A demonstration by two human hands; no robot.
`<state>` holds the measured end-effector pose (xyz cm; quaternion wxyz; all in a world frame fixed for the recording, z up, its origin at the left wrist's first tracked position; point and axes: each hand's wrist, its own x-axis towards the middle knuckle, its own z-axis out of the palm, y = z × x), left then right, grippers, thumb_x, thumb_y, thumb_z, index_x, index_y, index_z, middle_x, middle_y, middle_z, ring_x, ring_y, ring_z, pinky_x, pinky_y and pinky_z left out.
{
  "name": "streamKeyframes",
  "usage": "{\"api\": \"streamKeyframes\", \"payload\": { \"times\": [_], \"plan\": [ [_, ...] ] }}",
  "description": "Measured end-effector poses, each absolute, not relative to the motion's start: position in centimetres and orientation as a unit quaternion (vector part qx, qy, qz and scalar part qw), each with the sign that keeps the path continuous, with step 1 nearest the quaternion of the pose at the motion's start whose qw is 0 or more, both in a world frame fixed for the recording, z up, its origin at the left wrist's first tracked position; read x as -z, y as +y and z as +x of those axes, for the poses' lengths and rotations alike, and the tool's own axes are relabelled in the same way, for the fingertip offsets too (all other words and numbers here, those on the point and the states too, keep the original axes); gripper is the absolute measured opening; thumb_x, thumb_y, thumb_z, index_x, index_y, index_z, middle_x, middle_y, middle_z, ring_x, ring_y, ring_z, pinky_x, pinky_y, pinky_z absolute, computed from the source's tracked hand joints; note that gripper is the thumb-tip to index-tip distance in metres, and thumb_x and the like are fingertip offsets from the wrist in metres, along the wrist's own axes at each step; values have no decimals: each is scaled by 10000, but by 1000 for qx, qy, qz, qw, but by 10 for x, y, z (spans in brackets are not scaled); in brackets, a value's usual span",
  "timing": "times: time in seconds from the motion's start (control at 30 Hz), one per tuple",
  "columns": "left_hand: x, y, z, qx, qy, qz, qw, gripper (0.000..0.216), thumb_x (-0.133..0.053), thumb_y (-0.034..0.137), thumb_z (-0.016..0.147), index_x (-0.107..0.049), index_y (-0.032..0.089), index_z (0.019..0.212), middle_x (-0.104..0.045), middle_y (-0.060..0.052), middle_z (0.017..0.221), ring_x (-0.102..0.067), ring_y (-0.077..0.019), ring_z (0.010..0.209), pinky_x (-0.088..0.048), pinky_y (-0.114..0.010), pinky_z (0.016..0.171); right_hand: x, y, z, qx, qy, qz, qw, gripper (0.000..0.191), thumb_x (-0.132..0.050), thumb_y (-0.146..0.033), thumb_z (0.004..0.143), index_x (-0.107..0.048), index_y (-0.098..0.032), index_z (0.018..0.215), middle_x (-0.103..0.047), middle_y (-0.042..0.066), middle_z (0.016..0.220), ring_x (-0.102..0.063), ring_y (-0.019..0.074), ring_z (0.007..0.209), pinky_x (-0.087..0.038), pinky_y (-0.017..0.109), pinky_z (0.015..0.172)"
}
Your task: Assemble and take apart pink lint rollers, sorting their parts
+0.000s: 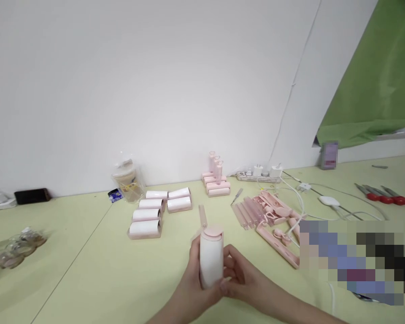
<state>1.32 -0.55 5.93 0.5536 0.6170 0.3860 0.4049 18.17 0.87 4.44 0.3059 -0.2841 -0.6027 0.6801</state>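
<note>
Upright in front of me is a lint roller (212,263), a white paper roll with a pink end cap on top. My left hand (195,283) wraps round it from the left and below. Against its lower right side, the thumb and curled fingers of my right hand (239,276) grip it. Just behind it lies a clear pink tube (203,216). To the right is a pile of pink plastic parts (273,209) beside several clear pink tubes (245,213). White rolls in pink cases (145,228) lie in rows at the left.
Pink cases with upright tubes (218,177) stand near the wall. Farther right are a power strip (258,177), white cables and red-ended tools (388,198). A bagged cup (130,182), a black phone (32,196) and clear glasses (16,247) are at the left.
</note>
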Motion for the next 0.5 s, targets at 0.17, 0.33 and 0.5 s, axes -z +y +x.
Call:
{"api": "streamKeyframes", "payload": {
  "times": [0.17, 0.33, 0.5],
  "plan": [
    [-54, 33, -22, -302, 375, 792, 377, 788, -594, 363, 663, -196, 199, 1323, -238, -101, 1360, -152, -305, 1257, -146, -443, 1027, -43, 31, 189, -600, -622, -350, 361, 341, -636, -401, 702, -426, -204, 883, -527, -15, 766, -555, 139, 705, -464, 268, 601],
    [-30, 51, -40, -210, 439, 800, 351, 789, -617, 270, 639, -216, 227, 1317, -310, -93, 1314, -244, -262, 1219, -242, -396, 994, -57, 50, 211, -456, -675, -451, 365, 333, -571, -448, 736, -497, -205, 952, -515, 32, 850, -521, 193, 843, -489, 282, 608],
    [-5, 37, -24, -242, 481, 763, 357, 731, -712, 389, 535, -404, 189, 1167, -428, -70, 1054, -398, -233, 1003, -363, -349, 871, -63, 41, 214, -335, -772, -455, 291, 272, -514, -420, 787, -550, -227, 975, -572, 50, 936, -534, 205, 878, -459, 320, 712]
  ]
}}
